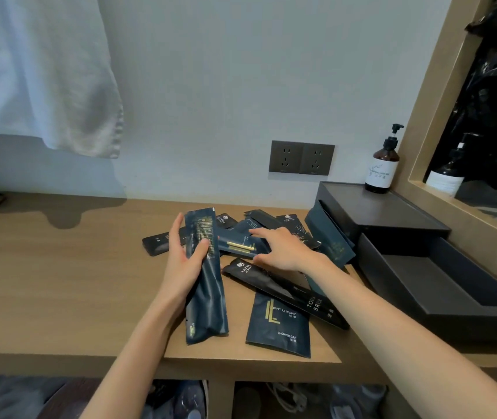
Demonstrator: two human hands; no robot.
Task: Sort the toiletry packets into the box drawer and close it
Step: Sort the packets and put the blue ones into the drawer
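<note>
Your left hand [185,261] is clenched round a long dark-blue packet [206,285]. The thumb lies across its front and the fingers sit behind its left edge. The packet runs from 12 to 6 o'clock, its top end lifted above the counter [59,282].

Your right hand [283,249] is released. The fingers are stretched out towards 10 o'clock and rest on a gold-striped packet [238,245] in the pile. I cannot tell whether the thumb is tucked under it.

The rest of the packets lie loose on the counter between your hands and out towards 12 o'clock. A black toothbrush packet [286,293] lies at 5 o'clock from the right hand, slanting down to the right. Its lower part overlaps the shower cap packet [279,325].

The box [386,213] stands at 3 o'clock from the pile, against the wall. Its drawer [440,285] is pulled out towards you, with no packets visible inside. Two or three blue packets lean against the box's left side.

A brown pump bottle [382,164] stands on the box top at the back corner. A double socket [301,157] is on the wall at 12 o'clock. A pale towel [41,71] hangs at 10 o'clock.
</note>
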